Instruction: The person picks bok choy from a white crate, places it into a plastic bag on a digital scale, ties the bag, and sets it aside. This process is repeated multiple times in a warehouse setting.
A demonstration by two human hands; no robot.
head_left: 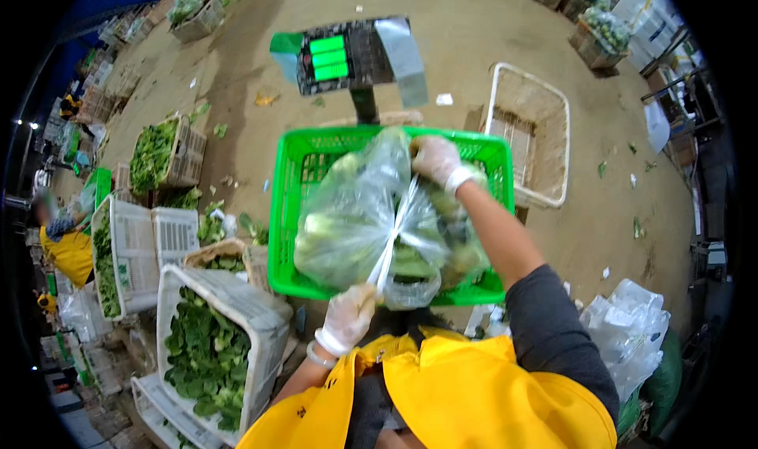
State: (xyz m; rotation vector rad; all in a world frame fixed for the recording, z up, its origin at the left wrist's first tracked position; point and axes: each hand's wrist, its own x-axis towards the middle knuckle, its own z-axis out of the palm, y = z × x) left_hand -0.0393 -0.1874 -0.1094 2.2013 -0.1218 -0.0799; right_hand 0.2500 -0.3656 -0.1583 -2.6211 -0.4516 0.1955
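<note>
In front of me stands a green plastic basket point(275, 218) with perforated sides. A clear plastic bag point(337, 236) packed with pale green vegetables fills most of it. White plastic strands, drawn tight, meet in a gathered point at the bag's middle. My left hand point(349, 316), in a translucent glove, grips the near end of these strands just over the basket's front rim. Towards the far rim my gloved right hand point(437, 160) is closed on the other end. The vegetables' exact kind is blurred by the plastic.
Beyond the basket rises a scale display point(328, 58) with lit green panels. A white crate point(562, 147) lies right. Left are crates of leafy greens point(207, 348) and another crate of greens point(157, 156). Plastic bags point(628, 324) sit at lower right. A person in yellow point(65, 250) is far left.
</note>
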